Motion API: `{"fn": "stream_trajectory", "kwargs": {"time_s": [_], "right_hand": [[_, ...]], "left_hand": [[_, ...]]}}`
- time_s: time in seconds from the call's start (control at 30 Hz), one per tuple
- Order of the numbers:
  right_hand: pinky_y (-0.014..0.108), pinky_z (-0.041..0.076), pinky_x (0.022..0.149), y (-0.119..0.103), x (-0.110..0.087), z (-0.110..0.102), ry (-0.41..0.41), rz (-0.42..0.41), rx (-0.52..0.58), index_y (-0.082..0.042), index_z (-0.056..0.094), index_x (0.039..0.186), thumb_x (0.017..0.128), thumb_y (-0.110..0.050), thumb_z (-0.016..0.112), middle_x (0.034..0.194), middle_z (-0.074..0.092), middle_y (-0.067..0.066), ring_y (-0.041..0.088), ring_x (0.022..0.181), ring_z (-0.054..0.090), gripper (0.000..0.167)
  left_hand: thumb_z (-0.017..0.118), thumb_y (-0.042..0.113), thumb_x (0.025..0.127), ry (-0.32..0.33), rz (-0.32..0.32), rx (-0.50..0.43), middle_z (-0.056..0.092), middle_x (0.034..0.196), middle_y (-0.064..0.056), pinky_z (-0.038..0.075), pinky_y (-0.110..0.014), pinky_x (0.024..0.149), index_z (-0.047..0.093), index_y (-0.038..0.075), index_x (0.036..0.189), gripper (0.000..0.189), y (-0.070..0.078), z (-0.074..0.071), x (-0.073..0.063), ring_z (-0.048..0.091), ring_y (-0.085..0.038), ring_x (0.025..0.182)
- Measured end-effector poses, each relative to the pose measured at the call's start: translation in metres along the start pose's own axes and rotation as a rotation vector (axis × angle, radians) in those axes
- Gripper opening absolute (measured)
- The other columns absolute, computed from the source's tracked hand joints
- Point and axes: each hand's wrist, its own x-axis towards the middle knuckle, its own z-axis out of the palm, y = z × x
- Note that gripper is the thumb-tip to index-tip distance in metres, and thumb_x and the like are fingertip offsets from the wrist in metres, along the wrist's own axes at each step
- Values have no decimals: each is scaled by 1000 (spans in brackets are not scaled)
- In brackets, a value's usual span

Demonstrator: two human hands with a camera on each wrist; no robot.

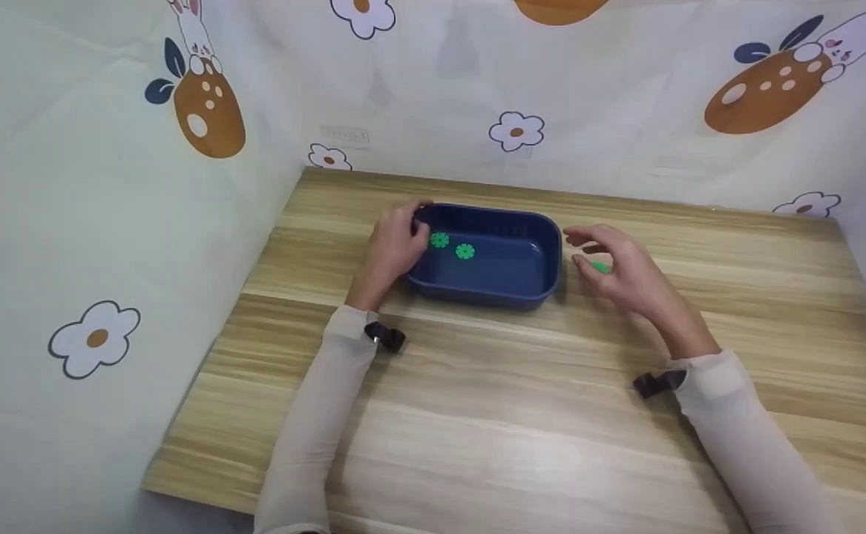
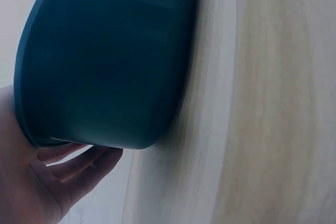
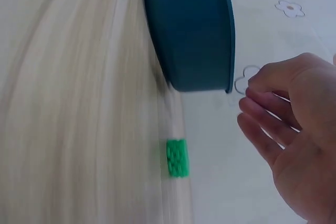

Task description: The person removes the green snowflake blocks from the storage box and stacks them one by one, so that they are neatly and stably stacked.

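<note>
A dark blue rectangular plastic basin [image 1: 488, 295] stands on the table, with two flat green notched discs, one disc [image 1: 465, 251] and another disc [image 1: 439, 239], lying inside toward its left. My left hand [image 1: 395, 248] grips the basin's left end, thumb over the rim and fingers against the outer wall, as the left wrist view also shows. Just off the right end, apart from the basin, my right hand [image 1: 622, 271] hovers with loosely bent fingers and nothing visible between them. Below it a small green stack of pieces [image 3: 177, 158] sits on the table, partly hidden by the hand in the head view.
The wood-grain table [image 1: 492, 415] extends in front of the basin and to both sides. Behind it and at the left hang white cloth walls [image 1: 433, 96] printed with flowers, rabbits and orange shapes. A dark strap [image 1: 659, 383] sits at the right wrist.
</note>
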Motion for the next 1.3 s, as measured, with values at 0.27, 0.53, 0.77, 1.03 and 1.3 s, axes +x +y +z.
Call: {"fn": "stream_trajectory", "kwargs": {"time_s": [0.27, 0.53, 0.77, 1.03, 1.3], "right_hand": [[45, 55, 107, -19, 21, 27, -30, -10, 21, -4, 71, 137, 99, -2, 74, 135, 74, 15, 34, 124, 70, 38], [51, 50, 116, -32, 46, 47, -119, 24, 33, -9, 71, 139, 100, -11, 75, 139, 71, 11, 30, 132, 65, 39], [52, 54, 112, -35, 65, 63, -168, 14, 53, -4, 68, 142, 100, -11, 74, 142, 70, 15, 33, 131, 69, 43], [49, 57, 108, -36, 80, 77, -174, -29, 10, -3, 72, 137, 99, -11, 76, 136, 74, 14, 31, 126, 72, 39], [51, 57, 107, -39, 92, 86, -219, -14, -7, 1, 73, 133, 98, -9, 76, 132, 76, 18, 33, 122, 73, 36]], "left_hand": [[62, 10, 101, 3, -1, 3, 72, 136, -15, 55, -48, 107, 70, 14, 139, 40, 1, -1, -1, 67, -27, 122], [61, 9, 101, -4, 12, 10, 73, 135, -14, 55, -46, 108, 71, 13, 138, 39, 2, -1, 0, 68, -26, 123], [61, 9, 100, -11, -6, 3, 72, 137, -13, 54, -46, 108, 70, 15, 139, 41, 2, -1, 0, 66, -25, 122], [59, 8, 99, 1, 30, -8, 74, 134, -14, 57, -44, 101, 71, 11, 139, 42, 1, -1, 0, 67, -23, 114], [60, 9, 100, 2, 26, -13, 74, 128, -13, 58, -44, 96, 70, 10, 139, 41, 0, -1, 0, 66, -23, 105]]}}
